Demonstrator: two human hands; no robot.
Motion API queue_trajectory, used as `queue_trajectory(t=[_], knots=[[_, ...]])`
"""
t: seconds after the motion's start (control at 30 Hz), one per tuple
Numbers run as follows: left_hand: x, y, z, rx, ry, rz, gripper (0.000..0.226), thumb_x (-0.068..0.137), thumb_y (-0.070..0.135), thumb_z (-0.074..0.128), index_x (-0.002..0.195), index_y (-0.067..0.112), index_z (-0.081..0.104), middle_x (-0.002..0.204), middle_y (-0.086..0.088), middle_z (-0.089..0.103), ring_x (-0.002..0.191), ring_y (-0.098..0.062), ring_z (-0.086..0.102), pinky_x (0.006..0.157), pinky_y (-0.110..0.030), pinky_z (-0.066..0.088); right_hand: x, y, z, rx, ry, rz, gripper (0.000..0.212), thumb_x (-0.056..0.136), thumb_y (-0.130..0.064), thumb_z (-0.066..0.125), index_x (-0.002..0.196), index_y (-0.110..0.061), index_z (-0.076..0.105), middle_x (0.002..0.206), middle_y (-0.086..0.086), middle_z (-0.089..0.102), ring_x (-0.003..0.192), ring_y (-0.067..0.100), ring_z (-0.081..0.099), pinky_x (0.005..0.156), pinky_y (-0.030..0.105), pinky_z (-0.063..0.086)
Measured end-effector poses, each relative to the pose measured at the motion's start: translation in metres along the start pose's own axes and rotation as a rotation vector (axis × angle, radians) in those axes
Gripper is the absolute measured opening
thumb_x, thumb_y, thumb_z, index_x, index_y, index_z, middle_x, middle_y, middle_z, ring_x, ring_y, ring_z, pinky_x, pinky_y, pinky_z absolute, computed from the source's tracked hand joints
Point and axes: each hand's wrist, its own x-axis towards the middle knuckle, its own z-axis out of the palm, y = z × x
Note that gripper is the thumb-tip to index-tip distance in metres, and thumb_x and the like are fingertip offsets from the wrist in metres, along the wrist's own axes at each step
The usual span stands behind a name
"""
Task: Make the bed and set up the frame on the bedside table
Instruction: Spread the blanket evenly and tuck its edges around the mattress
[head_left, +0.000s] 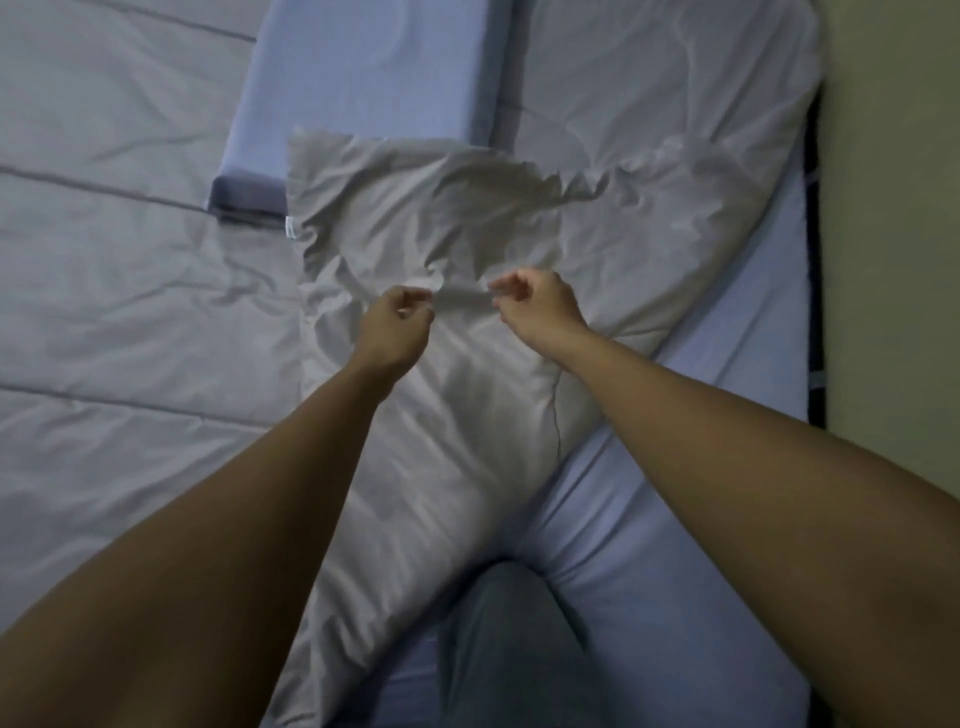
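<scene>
A grey pillow in a loose, wrinkled pillowcase lies slantwise across the bed in front of me. My left hand and my right hand are close together above its middle, each pinching a fold of the pillowcase cloth, which is pulled taut between them. The empty far end of the case lies flat and creased beyond my hands. A second grey pillow lies at the upper right. No frame or bedside table is in view.
A blue block-shaped pillow lies at the top, partly under the pillowcase. A grey duvet covers the left side. The pale blue sheet shows at lower right, my knee resting on it. A wall borders the right.
</scene>
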Motion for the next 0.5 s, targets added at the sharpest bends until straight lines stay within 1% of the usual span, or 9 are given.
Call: queue_trajectory(t=[0.07, 0.1, 0.17, 0.23, 0.3, 0.37, 0.4, 0.43, 0.5], knots=[[0.024, -0.014, 0.006, 0.016, 0.103, 0.005, 0.03, 0.094, 0.03, 0.056, 0.123, 0.024, 0.062, 0.126, 0.001, 0.057, 0.116, -0.019, 0.056, 0.098, -0.033, 0.049, 0.031, -0.001, 0.006, -0.085, 0.025, -0.084, 0.026, 0.09, -0.015, 0.058, 0.112, -0.024, 0.07, 0.105, -0.001, 0.072, 0.09, 0.011, 0.065, 0.078, 0.017, 0.047], [0.035, -0.022, 0.008, 0.034, 0.152, 0.017, 0.032, 0.093, 0.03, 0.056, 0.125, 0.023, 0.06, 0.129, 0.003, 0.051, 0.121, -0.019, 0.052, 0.105, -0.037, 0.045, 0.046, -0.002, 0.01, -0.105, 0.03, -0.125, 0.031, 0.089, -0.014, 0.059, 0.118, -0.021, 0.066, 0.113, 0.001, 0.07, 0.097, 0.012, 0.064, 0.08, 0.017, 0.045], [0.058, -0.038, 0.01, 0.09, 0.259, 0.031, 0.045, 0.09, 0.028, 0.06, 0.133, 0.017, 0.054, 0.141, -0.002, 0.042, 0.132, -0.022, 0.042, 0.113, -0.04, 0.036, 0.074, -0.004, 0.019, -0.141, 0.041, -0.198, 0.042, 0.087, -0.014, 0.059, 0.129, -0.021, 0.058, 0.13, 0.004, 0.06, 0.116, 0.018, 0.059, 0.091, 0.022, 0.045], [0.077, -0.053, 0.01, 0.152, 0.355, -0.005, 0.066, 0.085, 0.03, 0.065, 0.144, 0.013, 0.041, 0.155, -0.011, 0.027, 0.143, -0.028, 0.029, 0.119, -0.042, 0.026, 0.101, -0.006, 0.028, -0.209, 0.061, -0.26, 0.054, 0.086, -0.017, 0.061, 0.138, -0.02, 0.048, 0.144, 0.005, 0.047, 0.13, 0.022, 0.049, 0.104, 0.029, 0.043], [0.093, -0.065, 0.008, 0.185, 0.424, -0.063, 0.084, 0.081, 0.033, 0.07, 0.151, 0.014, 0.027, 0.162, -0.016, 0.011, 0.149, -0.033, 0.013, 0.122, -0.045, 0.017, 0.127, -0.007, 0.036, -0.299, 0.04, -0.313, 0.071, 0.085, -0.023, 0.064, 0.15, -0.019, 0.035, 0.161, 0.004, 0.025, 0.146, 0.023, 0.031, 0.116, 0.036, 0.034], [0.106, -0.073, 0.006, 0.217, 0.457, -0.132, 0.1, 0.079, 0.035, 0.075, 0.155, 0.014, 0.014, 0.163, -0.02, 0.002, 0.151, -0.034, 0.005, 0.123, -0.047, 0.009, 0.15, -0.006, 0.043, -0.41, -0.004, -0.342, 0.089, 0.085, -0.03, 0.068, 0.158, -0.017, 0.018, 0.168, 0.003, 0.002, 0.155, 0.022, 0.007, 0.123, 0.039, 0.02], [0.111, -0.077, 0.006, 0.226, 0.465, -0.166, 0.107, 0.077, 0.036, 0.077, 0.156, 0.013, 0.008, 0.163, -0.021, 0.004, 0.151, -0.034, 0.008, 0.122, -0.048, 0.009, 0.16, -0.005, 0.047, -0.456, -0.018, -0.353, 0.096, 0.084, -0.033, 0.068, 0.159, -0.017, 0.011, 0.169, 0.003, -0.003, 0.156, 0.021, 0.0, 0.125, 0.04, 0.013], [0.114, -0.08, 0.005, 0.229, 0.469, -0.193, 0.114, 0.075, 0.038, 0.079, 0.156, 0.014, 0.003, 0.163, -0.02, 0.01, 0.15, -0.035, 0.015, 0.121, -0.05, 0.01, 0.166, -0.004, 0.051, -0.496, -0.015, -0.356, 0.1, 0.083, -0.034, 0.068, 0.16, -0.016, 0.006, 0.169, 0.003, -0.002, 0.156, 0.021, -0.002, 0.125, 0.042, 0.008], [0.117, -0.085, 0.007, 0.217, 0.464, -0.241, 0.122, 0.072, 0.04, 0.08, 0.156, 0.02, -0.007, 0.156, -0.018, 0.031, 0.142, -0.038, 0.03, 0.118, -0.051, 0.016, 0.174, -0.002, 0.058, -0.562, 0.038, -0.358, 0.105, 0.079, -0.037, 0.069, 0.159, -0.016, 0.005, 0.167, 0.007, 0.013, 0.154, 0.023, 0.009, 0.125, 0.046, 0.004]])
